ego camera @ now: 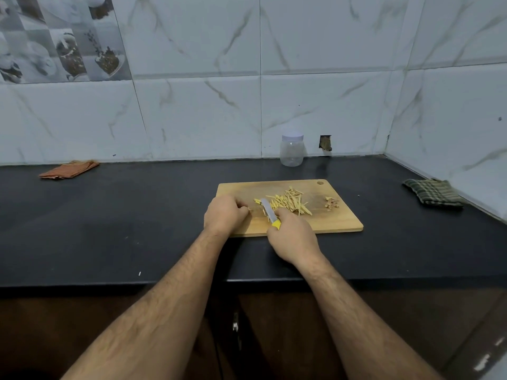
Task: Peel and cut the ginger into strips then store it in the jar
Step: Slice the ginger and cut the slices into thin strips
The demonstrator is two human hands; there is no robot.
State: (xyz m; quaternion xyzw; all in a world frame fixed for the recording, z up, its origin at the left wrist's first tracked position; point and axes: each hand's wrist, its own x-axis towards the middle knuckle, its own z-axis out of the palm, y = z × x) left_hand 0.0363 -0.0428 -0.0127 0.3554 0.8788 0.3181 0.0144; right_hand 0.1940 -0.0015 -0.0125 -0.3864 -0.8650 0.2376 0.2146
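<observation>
The right hand (292, 237) has its grip curled around a yellow-handled knife (270, 213). The left hand (225, 215), fingers curled, pinches a small ginger piece (249, 209), barely visible. Both work on the cutting board (343, 223) on the desk. Fingertips are best kept tucked back from the blade. Cut ginger strips (290, 202) lie mid-board, long axes running mostly toward the closed jar (292, 150) beyond the board.

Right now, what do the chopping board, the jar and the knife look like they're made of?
Chopping board: pale wood or bamboo by its faint grain, matt.
Jar: clear, probably plastic; see-through, with a whitish lid.
Knife, gripped by the right hand: dull grey metal blade, yellow handle likely plastic.
</observation>
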